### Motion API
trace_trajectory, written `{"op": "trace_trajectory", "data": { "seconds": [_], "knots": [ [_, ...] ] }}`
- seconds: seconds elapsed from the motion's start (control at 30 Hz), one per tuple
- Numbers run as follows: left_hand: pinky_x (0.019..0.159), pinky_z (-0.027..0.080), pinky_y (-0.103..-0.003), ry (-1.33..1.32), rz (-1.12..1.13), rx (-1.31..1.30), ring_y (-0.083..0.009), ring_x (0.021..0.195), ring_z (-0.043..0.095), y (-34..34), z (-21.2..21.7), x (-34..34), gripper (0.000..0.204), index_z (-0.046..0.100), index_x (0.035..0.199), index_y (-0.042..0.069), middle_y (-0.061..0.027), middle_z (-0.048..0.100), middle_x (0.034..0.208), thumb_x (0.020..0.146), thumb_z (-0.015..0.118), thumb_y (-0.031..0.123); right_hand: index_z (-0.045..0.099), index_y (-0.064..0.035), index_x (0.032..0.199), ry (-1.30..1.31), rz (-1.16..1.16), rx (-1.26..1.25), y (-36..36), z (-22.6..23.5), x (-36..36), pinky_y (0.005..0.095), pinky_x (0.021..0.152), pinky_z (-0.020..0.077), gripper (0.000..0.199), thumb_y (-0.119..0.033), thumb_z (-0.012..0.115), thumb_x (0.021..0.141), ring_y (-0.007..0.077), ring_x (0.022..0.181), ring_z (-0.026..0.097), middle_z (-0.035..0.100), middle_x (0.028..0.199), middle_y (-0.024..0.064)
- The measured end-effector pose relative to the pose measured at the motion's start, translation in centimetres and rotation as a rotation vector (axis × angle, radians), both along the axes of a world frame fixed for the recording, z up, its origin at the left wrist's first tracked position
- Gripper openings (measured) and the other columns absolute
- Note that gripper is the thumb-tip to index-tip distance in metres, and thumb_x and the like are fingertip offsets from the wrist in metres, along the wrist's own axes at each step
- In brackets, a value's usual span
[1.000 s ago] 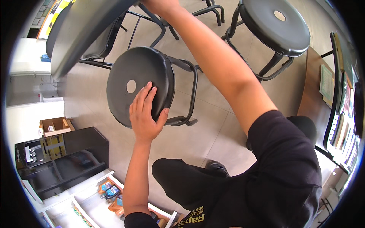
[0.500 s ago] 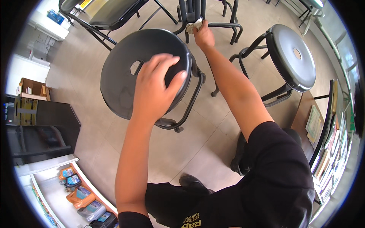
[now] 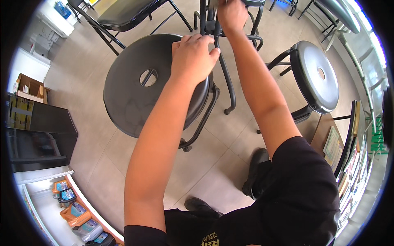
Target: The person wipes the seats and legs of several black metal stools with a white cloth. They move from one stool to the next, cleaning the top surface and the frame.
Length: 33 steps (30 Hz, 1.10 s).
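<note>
My right hand [image 3: 232, 17] is up at the top edge, closed on a pale, whitish rag [image 3: 213, 4] against a black tubular metal frame [image 3: 223, 69]. Only a bit of the rag shows beside my fingers. My left hand [image 3: 192, 57] is over the far right rim of a round black stool [image 3: 131, 102] with an oval hole in its seat. Its fingers are bent and the thumb stands apart, with nothing seen in them. Whether the fingertips touch the rim or the frame's tubes I cannot tell.
A second black stool [image 3: 316, 76] stands at the right, beside a rack of papers [image 3: 351, 176]. A black folding chair [image 3: 127, 14] is at the far left. Orange and grey bottles [image 3: 76, 214] line a white shelf at lower left, below a black cabinet [image 3: 39, 139].
My right hand has moved up along the frame with the rag. My left hand has shifted right and away, from above the seat's middle to its far right rim.
</note>
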<state>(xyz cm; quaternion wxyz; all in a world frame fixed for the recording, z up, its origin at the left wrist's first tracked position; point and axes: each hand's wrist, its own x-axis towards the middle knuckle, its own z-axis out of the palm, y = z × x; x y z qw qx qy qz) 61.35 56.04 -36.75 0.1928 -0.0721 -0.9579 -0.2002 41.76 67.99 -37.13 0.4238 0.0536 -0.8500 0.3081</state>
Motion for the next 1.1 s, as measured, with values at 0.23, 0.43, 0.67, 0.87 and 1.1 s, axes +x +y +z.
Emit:
{"op": "trace_trajectory", "data": {
  "seconds": [0.23,0.43,0.67,0.87,1.1],
  "knots": [
    [0.103,0.043,-0.045,0.04,-0.018,0.087,-0.0235,0.121,0.065,1.3,-0.2,-0.4,0.025,0.076,0.113,0.013,-0.0007,0.077,0.11,0.095,0.072,0.03,0.059,-0.0079,0.111,-0.513,0.088,0.071,3.4,-16.6,1.8,0.0579,0.08,0.0581,0.037,-0.045,0.056,0.106,0.046,0.092,0.074,0.076,0.093,0.0253],
    [0.105,0.042,-0.044,-0.013,-0.025,0.146,-0.0259,0.119,0.064,0.5,0.0,-0.1,0.024,0.077,0.111,0.01,-0.0033,0.078,0.112,0.095,0.072,0.027,0.068,-0.0031,0.117,-0.257,0.179,-0.212,5.0,-6.4,-0.9,0.0566,0.088,0.0571,0.048,-0.048,0.064,0.1,0.0503,0.1,0.072,0.075,0.101,0.0302],
    [0.103,0.041,-0.043,0.029,-0.096,0.127,-0.0255,0.116,0.064,2.2,0.1,-0.6,0.021,0.078,0.106,0.011,-0.0017,0.078,0.109,0.093,0.073,0.026,0.068,-0.0011,0.116,0.319,-0.026,0.052,7.6,4.2,-13.4,0.0601,0.088,0.0526,0.039,-0.037,0.059,0.104,0.051,0.098,0.07,0.074,0.101,0.0288],
    [0.1,0.041,-0.043,0.05,-0.055,0.133,-0.0249,0.113,0.065,0.5,-0.6,0.1,0.018,0.077,0.101,0.012,0.0003,0.078,0.104,0.091,0.075,0.026,0.064,-0.0088,0.114,-0.213,-0.074,-0.062,2.6,-4.7,-5.2,0.0589,0.082,0.0569,0.052,-0.059,0.062,0.099,0.0509,0.097,0.072,0.076,0.098,0.0283],
    [0.097,0.042,-0.042,0.064,-0.08,0.148,-0.0247,0.111,0.065,1.1,-0.3,-0.4,0.017,0.078,0.1,0.012,-0.0007,0.078,0.105,0.092,0.074,0.027,0.071,-0.0087,0.118,-0.584,-0.001,0.065,6.4,-11.1,-5.2,0.0542,0.094,0.057,0.052,-0.055,0.065,0.097,0.044,0.111,0.072,0.076,0.113,0.026]
  ]
}}
